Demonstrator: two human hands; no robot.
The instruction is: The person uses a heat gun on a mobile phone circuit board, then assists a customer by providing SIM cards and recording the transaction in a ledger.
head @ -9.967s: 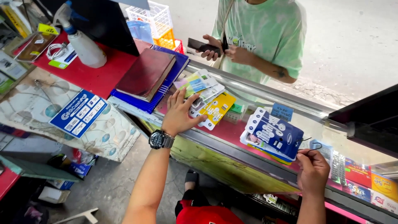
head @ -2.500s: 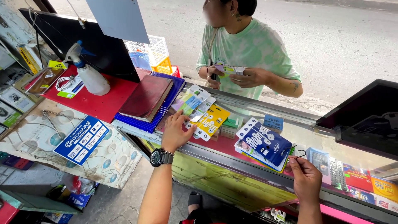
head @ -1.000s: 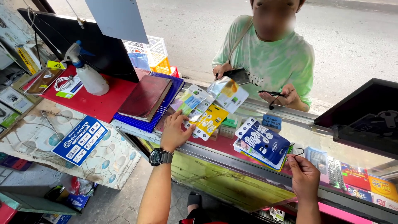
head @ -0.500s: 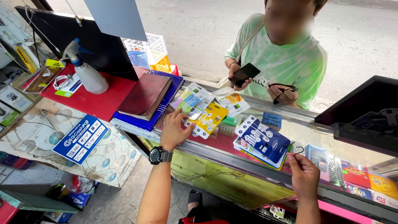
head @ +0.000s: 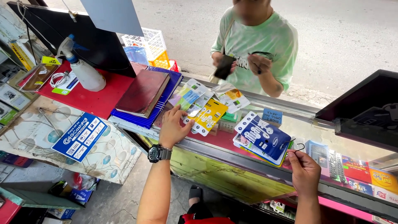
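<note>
My left hand (head: 173, 128), with a black wristwatch (head: 157, 153) on the wrist, rests on a fan of packaged accessories (head: 206, 107) lying on the glass counter (head: 298, 124); its fingers touch the yellow package (head: 209, 116). My right hand (head: 304, 171) pinches a thin black wire hook (head: 296, 146) that holds a stack of blue and white packages (head: 262, 136). Across the counter stands a person in a light green shirt (head: 265, 41), holding a dark phone (head: 225, 66) in one hand and a thin black loop in the other.
A dark red book (head: 143, 91) lies on a blue folder (head: 168, 89) to the left. A white spray bottle (head: 85, 72), a coiled white cable (head: 58, 79), a black monitor (head: 89, 39) and plastic baskets (head: 149, 43) stand behind. More packaged goods lie under the glass at right.
The person across the counter put a yellow-and-white package down on the fanned pile and drew both hands back to the chest with the phone. My hands have stayed in place.
</note>
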